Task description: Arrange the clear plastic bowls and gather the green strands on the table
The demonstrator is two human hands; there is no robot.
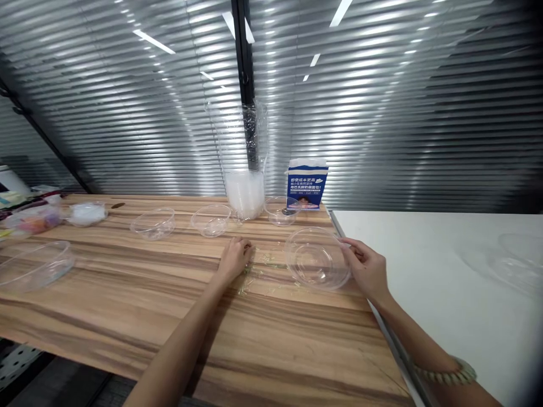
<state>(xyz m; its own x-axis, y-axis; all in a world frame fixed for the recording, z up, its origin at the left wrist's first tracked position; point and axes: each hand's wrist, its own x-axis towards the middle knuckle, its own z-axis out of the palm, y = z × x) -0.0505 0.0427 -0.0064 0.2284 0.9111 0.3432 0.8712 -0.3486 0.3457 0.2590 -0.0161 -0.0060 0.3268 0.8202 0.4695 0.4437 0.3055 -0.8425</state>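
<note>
My right hand [367, 268] grips the rim of a round clear plastic bowl [317, 259] between thumb and fingers. The bowl is tilted, its opening partly facing me, above the right part of the wooden table. My left hand [236, 258] rests on the tabletop with its fingers curled in. Whatever it may hold is hidden. Small greenish-yellow shreds [267, 260] lie scattered on the wood between my left hand and the bowl.
Clear bowls [211, 220] stand in a row behind my hands. A stack of white translucent containers in clear wrap [245, 195] and a blue-and-white carton [306, 185] are at the back. Bagged items [36, 220] lie far left. A white table [428, 254] adjoins on the right.
</note>
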